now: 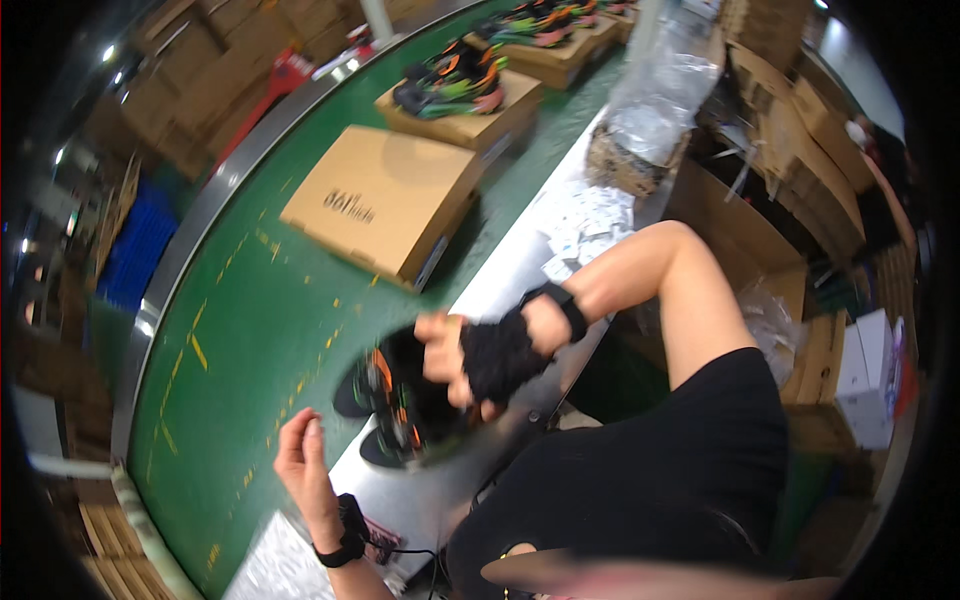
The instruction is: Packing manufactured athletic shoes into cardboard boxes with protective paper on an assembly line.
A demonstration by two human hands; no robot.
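Note:
A pair of black shoes (388,398) with orange and green trim rests at the near edge of the green conveyor belt, partly over the metal edge and blurred. My right hand (485,355), in a black fingerless glove, reaches across from the right with its fingers curled on the dark upper part of the shoes. The palm hides some of that part. To the left of the shoes, apart from them, my left hand (303,462) is raised with thumb and fingertips drawn together. Whether anything small is between them is too blurred to tell.
A closed brown shoe box (385,200) lies ahead on the green belt (235,350). Behind it, colourful shoes (455,85) sit on another box. White paper packets (590,222) are spread along the metal ledge, near clear plastic bags (650,110). Cardboard boxes (810,150) stack up at the right.

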